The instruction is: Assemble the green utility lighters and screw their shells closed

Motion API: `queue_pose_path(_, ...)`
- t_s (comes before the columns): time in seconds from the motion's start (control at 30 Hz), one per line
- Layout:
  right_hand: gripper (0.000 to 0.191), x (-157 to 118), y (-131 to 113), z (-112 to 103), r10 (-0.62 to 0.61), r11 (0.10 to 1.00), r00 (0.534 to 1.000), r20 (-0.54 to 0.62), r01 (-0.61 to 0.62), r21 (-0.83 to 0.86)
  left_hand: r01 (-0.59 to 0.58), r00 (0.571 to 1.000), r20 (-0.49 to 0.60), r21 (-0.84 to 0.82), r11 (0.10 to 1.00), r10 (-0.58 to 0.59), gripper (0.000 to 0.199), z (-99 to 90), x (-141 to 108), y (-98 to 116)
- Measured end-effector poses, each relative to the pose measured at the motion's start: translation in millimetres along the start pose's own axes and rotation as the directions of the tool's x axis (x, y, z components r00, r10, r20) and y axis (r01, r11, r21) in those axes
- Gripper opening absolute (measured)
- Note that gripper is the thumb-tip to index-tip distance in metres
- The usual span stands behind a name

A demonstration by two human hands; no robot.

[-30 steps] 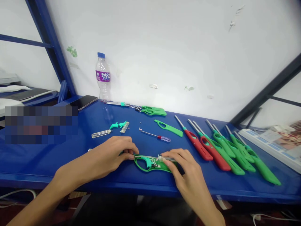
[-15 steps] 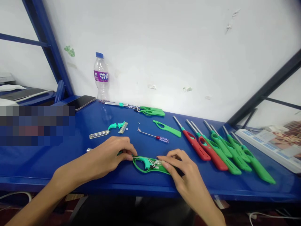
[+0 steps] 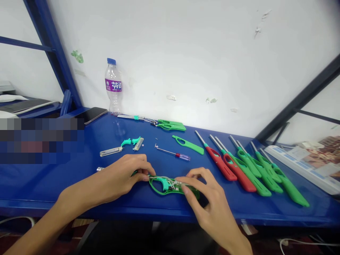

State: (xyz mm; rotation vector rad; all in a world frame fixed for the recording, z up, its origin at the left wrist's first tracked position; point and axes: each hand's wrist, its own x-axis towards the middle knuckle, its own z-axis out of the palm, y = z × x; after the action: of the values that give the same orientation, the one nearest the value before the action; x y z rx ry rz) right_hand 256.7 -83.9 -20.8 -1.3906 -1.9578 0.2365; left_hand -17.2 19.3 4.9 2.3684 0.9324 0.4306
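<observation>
In front of me lies an opened green gas lighter (image 3: 159,193), one half of its handle shell with a teal trigger (image 3: 164,183) and thin wires inside. My left hand (image 3: 130,170) pinches the lighter at its nozzle end and covers most of the metal tube, whose tip (image 3: 100,169) shows past the wrist. My right hand (image 3: 205,194) is closed over the handle end, thumb and fingers on the clear fuel tank (image 3: 178,183) seated in the shell. A loose green shell half (image 3: 190,145) and a screwdriver (image 3: 183,156) with a clear purple-red handle lie beyond my hands.
Several red and green lighters (image 3: 239,173) lie in a row at right, near a white tray-like object (image 3: 294,166). Clear tanks (image 3: 111,152) with teal triggers sit at left. Lighter parts (image 3: 170,125), a bottle (image 3: 114,86) and a phone (image 3: 95,115) are by the wall.
My right thumb and fingers have shifted slightly left along the clear fuel tank, uncovering more of the handle's end. My left hand keeps its hold at the nozzle end.
</observation>
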Motion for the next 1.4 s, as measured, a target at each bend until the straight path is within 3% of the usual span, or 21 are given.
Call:
queue_pose_path(1.13,0.032,5,-6,0,-0.092,0.979,0.978,0.187,0.123,-0.161,0.018,1.000,0.012,-0.018,1.000,-0.018,0.026,2.3,1,1)
queue_pose_path(1.3,0.036,5,-6,1,-0.093,0.974,0.975,0.204,0.131,-0.182,-0.027,1.000,0.009,0.069,0.997,0.026,0.028,5.8,-4,1)
queue_pose_path(1.4,0.036,5,-5,1,-0.089,0.981,0.977,0.194,0.121,-0.155,-0.053,0.997,-0.052,0.147,0.988,0.061,0.033,9.5,-7,7)
